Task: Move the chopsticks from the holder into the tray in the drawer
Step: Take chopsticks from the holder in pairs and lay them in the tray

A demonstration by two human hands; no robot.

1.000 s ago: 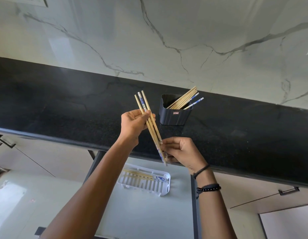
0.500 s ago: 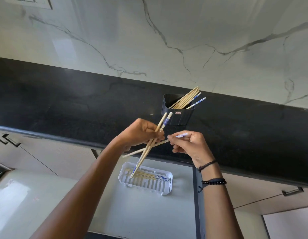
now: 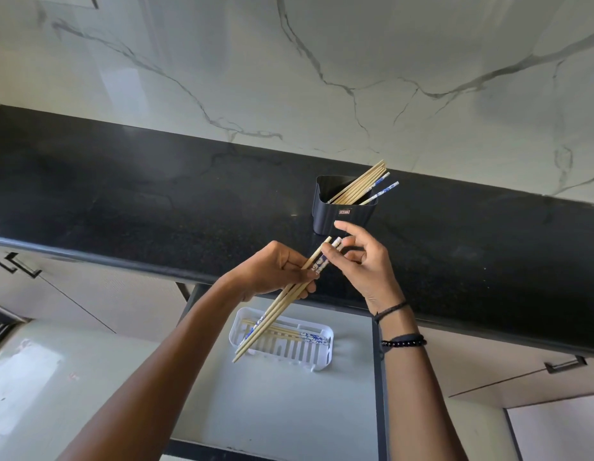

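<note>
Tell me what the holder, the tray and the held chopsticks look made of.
The holder: likely plastic, dark matte, smooth moulded corners.
The tray: likely plastic, glossy white, moulded slats.
The chopsticks: probably bamboo or wood, pale tan, unvarnished look; some carry blue-and-white patterned ends.

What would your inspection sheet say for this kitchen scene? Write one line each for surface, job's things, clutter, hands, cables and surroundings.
Surface: black countertop, glossy.
Job's things: holder upright on it, chopsticks inside leaning right; white tray in open drawer holds a few more.
Clutter: nothing seen.
Hands: left hand grips a chopstick bundle over the tray; right hand pinches its upper ends.
Cables: nothing seen.
Surroundings: marble wall, cabinet handles.
</note>
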